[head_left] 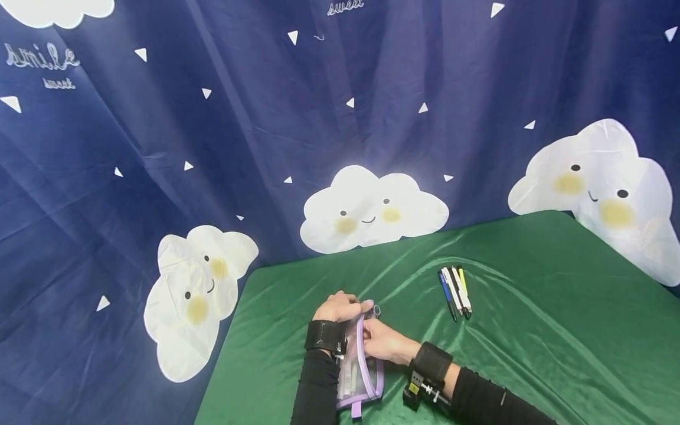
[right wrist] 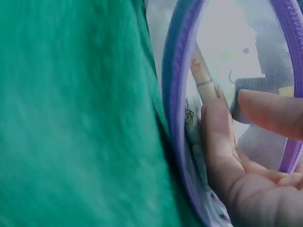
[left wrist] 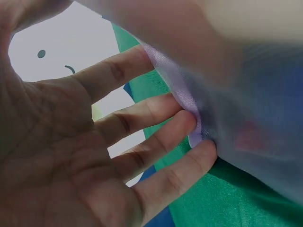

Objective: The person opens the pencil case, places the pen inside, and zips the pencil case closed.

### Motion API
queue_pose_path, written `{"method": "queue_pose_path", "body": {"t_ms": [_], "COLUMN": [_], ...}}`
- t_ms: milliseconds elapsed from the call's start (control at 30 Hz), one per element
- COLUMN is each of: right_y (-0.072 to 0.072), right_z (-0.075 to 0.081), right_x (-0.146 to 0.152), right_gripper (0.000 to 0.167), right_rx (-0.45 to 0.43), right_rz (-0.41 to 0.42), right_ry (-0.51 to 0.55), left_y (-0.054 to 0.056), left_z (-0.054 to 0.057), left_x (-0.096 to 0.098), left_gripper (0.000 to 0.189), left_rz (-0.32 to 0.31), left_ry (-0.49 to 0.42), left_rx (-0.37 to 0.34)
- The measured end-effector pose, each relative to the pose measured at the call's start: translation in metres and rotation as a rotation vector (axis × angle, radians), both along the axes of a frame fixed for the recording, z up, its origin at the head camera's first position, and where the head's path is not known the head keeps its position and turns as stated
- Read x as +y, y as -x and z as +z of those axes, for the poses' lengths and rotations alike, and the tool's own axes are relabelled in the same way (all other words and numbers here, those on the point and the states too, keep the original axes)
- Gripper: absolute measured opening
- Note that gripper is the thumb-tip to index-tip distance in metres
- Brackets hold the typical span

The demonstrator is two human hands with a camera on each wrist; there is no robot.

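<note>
A clear mesh pencil case [head_left: 347,378] with purple zip edging lies on the cloth, its mouth spread. My left hand [head_left: 340,308] holds the case at its far end; the left wrist view shows fingers [left wrist: 165,137] against the purple-trimmed edge. Inside the mouth is my right hand [head_left: 385,342], thumb and forefinger apart in the right wrist view. That forefinger lies along a pale pen [right wrist: 202,78] with small printed drawings, partly covered by the hand. Other slim light items show blurred through the mesh, and what the hidden fingers touch cannot be told.
To the right of the case, several pens [head_left: 454,292] lie side by side: blue, white, black and yellow ones. Green cloth [head_left: 531,330] covers the table. Behind it hangs a dark blue curtain [head_left: 255,118] with smiling clouds.
</note>
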State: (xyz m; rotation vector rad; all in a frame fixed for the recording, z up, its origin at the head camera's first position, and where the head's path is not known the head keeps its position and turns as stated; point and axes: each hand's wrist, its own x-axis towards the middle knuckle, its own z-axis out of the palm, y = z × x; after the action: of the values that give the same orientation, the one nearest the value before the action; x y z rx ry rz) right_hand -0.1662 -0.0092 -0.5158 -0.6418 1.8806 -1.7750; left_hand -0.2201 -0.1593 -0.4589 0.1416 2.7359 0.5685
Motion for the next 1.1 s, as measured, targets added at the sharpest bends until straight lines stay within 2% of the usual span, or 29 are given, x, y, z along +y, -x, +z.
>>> {"method": "queue_pose_path", "body": {"t_ms": [167, 300, 500, 567, 667, 833, 967, 1100], "right_y": [0.003, 0.005, 0.008, 0.009, 0.01, 0.014, 0.021, 0.032], "right_z": [0.0, -0.002, 0.004, 0.009, 0.017, 0.036, 0.056, 0.076], "right_x": [0.001, 0.002, 0.008, 0.01, 0.013, 0.019, 0.028, 0.043], "right_gripper": [0.019, 0.014, 0.027, 0.03, 0.028, 0.015, 0.013, 0.01], "right_rx": [-0.057, -0.104, -0.25, -0.256, -0.209, -0.07, 0.063, 0.217], "right_rz": [0.105, 0.163, 0.237, 0.234, 0.211, 0.165, 0.129, 0.053], "right_ry": [0.069, 0.097, 0.178, 0.158, 0.066, -0.188, -0.372, -0.509], "left_y": [0.003, 0.0, 0.0, 0.0, -0.001, -0.006, -0.01, -0.007], "left_z": [0.0, 0.0, -0.005, -0.007, -0.01, -0.017, -0.018, -0.017], "left_x": [0.0, -0.001, -0.005, -0.006, -0.008, -0.01, -0.012, -0.012], "left_gripper": [0.056, 0.059, 0.063, 0.064, 0.065, 0.067, 0.067, 0.066], "left_rz": [-0.001, 0.001, 0.023, 0.032, 0.047, 0.075, 0.092, 0.068], "left_ry": [0.002, -0.007, -0.025, -0.043, -0.069, -0.112, -0.14, -0.149], "left_rx": [0.0, 0.003, 0.012, 0.018, 0.024, 0.043, 0.042, 0.053]}}
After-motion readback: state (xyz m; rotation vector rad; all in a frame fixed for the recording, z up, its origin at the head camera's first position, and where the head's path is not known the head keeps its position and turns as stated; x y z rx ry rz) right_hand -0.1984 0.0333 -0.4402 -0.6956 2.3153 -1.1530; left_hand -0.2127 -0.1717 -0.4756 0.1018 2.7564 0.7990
